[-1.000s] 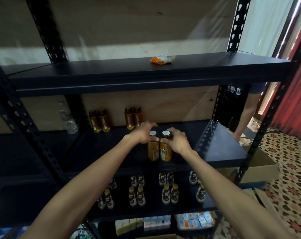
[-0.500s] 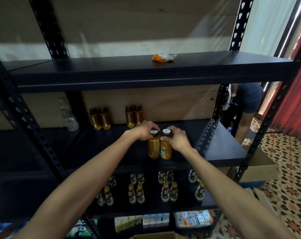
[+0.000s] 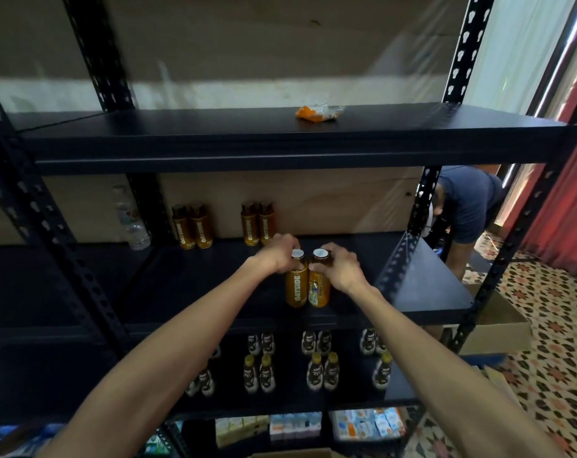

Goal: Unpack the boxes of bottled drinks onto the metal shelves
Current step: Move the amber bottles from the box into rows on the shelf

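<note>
Hardly anything has shifted: both hands stay on their bottles at centre frame, while a person in a blue shirt (image 3: 467,206) behind the rack at right has bent lower into view. Left hand (image 3: 279,254) has its fingers (image 3: 285,241) curled round the neck of an amber Oatside bottle (image 3: 296,287), and the right hand (image 3: 341,269) grips the neck of a second amber bottle (image 3: 319,289) the same way. White caps show just above the knuckles. Both bottles stand upright and touching, near the front edge of the black middle shelf (image 3: 198,285); whether their bases are fully down is hard to tell. Two pairs of matching bottles (image 3: 192,226) stand at the back of that shelf, well behind the hands, with a clear water bottle (image 3: 130,219) to their left. To finish well, the pair probably wants sliding back in line with those rows, kept upright and together, labels forward, before the fingers let go. An orange packet (image 3: 317,112) lies on the top shelf.
</note>
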Available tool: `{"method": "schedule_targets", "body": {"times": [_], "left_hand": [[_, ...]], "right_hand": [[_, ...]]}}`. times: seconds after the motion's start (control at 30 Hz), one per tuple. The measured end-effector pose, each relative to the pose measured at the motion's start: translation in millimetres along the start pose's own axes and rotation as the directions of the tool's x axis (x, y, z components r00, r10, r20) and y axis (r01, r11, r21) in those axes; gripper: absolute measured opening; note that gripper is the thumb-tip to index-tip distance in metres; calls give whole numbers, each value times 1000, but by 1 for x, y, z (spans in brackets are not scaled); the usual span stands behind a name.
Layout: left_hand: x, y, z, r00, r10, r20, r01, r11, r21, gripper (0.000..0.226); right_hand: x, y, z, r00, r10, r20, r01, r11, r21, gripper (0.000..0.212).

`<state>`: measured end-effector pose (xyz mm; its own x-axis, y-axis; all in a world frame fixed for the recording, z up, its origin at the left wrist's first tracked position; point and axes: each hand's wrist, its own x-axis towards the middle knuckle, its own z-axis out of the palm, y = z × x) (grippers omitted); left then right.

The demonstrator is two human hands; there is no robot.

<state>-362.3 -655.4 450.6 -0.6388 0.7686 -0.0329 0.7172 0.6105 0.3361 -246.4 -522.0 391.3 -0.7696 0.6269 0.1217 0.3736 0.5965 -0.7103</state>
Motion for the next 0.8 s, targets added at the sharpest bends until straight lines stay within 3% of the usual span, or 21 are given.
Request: {"method": "schedule_targets", "body": {"times": [0.17,0.27,0.33,0.43,0.53,0.63,0.73,0.8], "left_hand": [[-1,0,4,1000,-22,-3,22,1000,-5,53],[-2,1,4,999,-36,4,36,999,23,53],[-1,2,3,998,-55,10,54,998,41,56],[-1,4,3,997,-75,12,75,996,47,58],[-2,5,5,996,-86,13,85,996,36,57],[-2,8,8,996,-85,8,84,994,64,53],[-2,8,10,996,-88,-3,88,994,63,53],[-2,7,10,996,-87,-9,87,994,71,56]], "right_hand": [[5,-7,-9,995,-7,98,13,998,-65,58],[6,-15,-11,1000,4,25,0,992,-128,66],[9,-19,-11,1000,31,3,-31,990,-135,56],[19,-25,-18,994,69,87,-62,994,-86,48],[23,-30,-31,979,33,201,-15,996,-91,54],[21,-28,-31,982,33,184,-12,993,-115,67],[20,-28,-25,994,40,98,-26,989,-145,45],[23,-31,-29,989,1,146,22,987,-159,30]]}}
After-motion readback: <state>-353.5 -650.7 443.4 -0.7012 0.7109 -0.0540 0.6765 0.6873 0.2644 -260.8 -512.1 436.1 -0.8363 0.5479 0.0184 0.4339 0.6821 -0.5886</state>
